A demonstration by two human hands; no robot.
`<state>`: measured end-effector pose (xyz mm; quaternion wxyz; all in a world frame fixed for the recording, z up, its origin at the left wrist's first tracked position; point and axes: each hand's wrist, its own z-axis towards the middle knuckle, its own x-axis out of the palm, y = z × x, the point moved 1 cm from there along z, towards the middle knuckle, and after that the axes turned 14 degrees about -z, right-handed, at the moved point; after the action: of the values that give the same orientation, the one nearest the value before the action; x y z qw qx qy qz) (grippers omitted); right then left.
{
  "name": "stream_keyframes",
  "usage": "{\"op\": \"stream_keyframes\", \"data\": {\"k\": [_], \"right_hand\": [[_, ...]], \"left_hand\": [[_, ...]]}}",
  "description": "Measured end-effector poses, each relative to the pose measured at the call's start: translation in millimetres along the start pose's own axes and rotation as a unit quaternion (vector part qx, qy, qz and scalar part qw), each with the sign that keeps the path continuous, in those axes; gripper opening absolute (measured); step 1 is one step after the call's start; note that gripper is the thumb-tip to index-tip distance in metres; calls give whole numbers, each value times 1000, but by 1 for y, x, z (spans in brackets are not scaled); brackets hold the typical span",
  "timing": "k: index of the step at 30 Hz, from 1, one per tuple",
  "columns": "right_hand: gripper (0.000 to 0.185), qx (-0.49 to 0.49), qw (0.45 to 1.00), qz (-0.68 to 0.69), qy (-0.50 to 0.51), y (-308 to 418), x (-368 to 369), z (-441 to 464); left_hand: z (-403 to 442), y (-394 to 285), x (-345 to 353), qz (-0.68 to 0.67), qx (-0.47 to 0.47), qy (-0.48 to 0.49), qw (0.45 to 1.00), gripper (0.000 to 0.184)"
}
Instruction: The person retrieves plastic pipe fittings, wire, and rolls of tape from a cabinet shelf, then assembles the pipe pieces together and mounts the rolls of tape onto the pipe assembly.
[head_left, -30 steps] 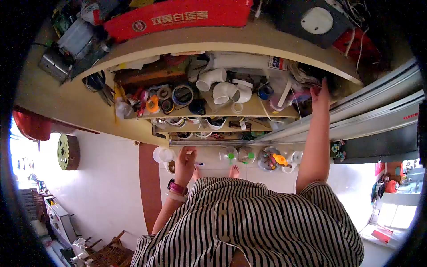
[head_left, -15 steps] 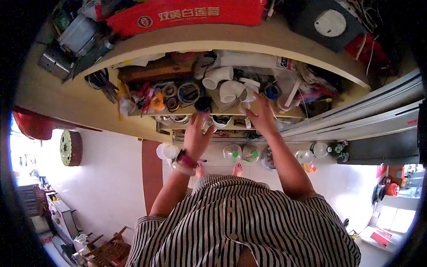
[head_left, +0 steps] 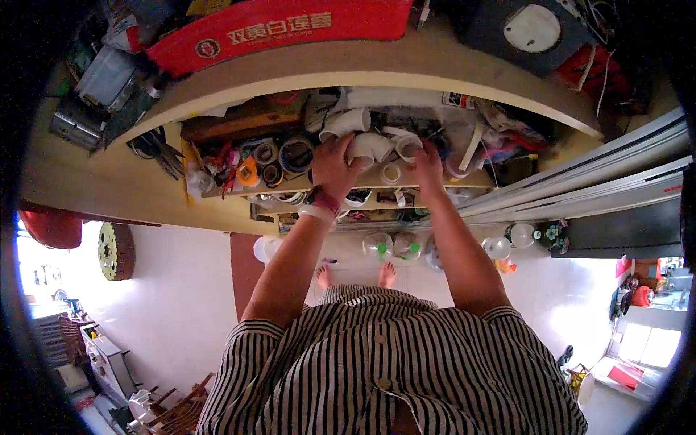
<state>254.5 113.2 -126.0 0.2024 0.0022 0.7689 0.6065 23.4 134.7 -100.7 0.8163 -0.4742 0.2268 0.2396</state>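
My left hand (head_left: pixel 334 168) reaches over the shelf's front edge, its fingers and thumb closed about the left end of a white pipe elbow (head_left: pixel 372 147). The fingertips are partly hidden. To the right, my right hand (head_left: pixel 428 168) grips the side of a short white pipe fitting (head_left: pixel 408 148), whose round opening faces me. Behind my left hand lies another larger white elbow (head_left: pixel 346 125). A small white ring (head_left: pixel 391 173) sits at the shelf edge between my hands.
Rolls of tape (head_left: pixel 296 154) and an orange tape roll (head_left: pixel 247 171) crowd the shelf's left part. A red box (head_left: pixel 283 32) lies on the board above. Plastic bottles (head_left: pixel 378 247) stand on the floor by my feet. A sliding door track (head_left: pixel 565 177) runs along the right.
Both hands have moved in to the white pipe pieces. The short fitting has shifted right, away from the elbow. My left hand now covers the spot where a black roll showed.
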Motion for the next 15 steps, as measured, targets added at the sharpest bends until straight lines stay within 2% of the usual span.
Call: {"op": "stream_keyframes", "data": {"k": [1,3,8,10,11,13,14,15], "right_hand": [[43,1,1000,0,0,5,0,-4],[34,51,987,153,-14,13,1,-13],[39,98,982,162,-8,18,-13,-17],[42,112,983,144,-4,18,-17,-17],[46,116,983,145,8,19,-18,-15],[51,120,982,148,22,20,-20,-13],[53,146,976,158,25,19,-21,-12],[55,174,970,167,29,18,-23,-13]], "left_hand": [[3,1,2,-5,-11,5,1000,52],[10,2,5,6,-5,8,1000,48],[15,2,0,-28,-8,-28,999,39],[12,4,-5,-140,-142,-10,980,33],[9,5,-9,-139,-142,-10,980,33],[2,10,-14,-273,-180,-37,944,26],[-1,16,-13,-272,-181,-38,945,26],[-6,21,-13,-408,-170,-107,891,24]]}}
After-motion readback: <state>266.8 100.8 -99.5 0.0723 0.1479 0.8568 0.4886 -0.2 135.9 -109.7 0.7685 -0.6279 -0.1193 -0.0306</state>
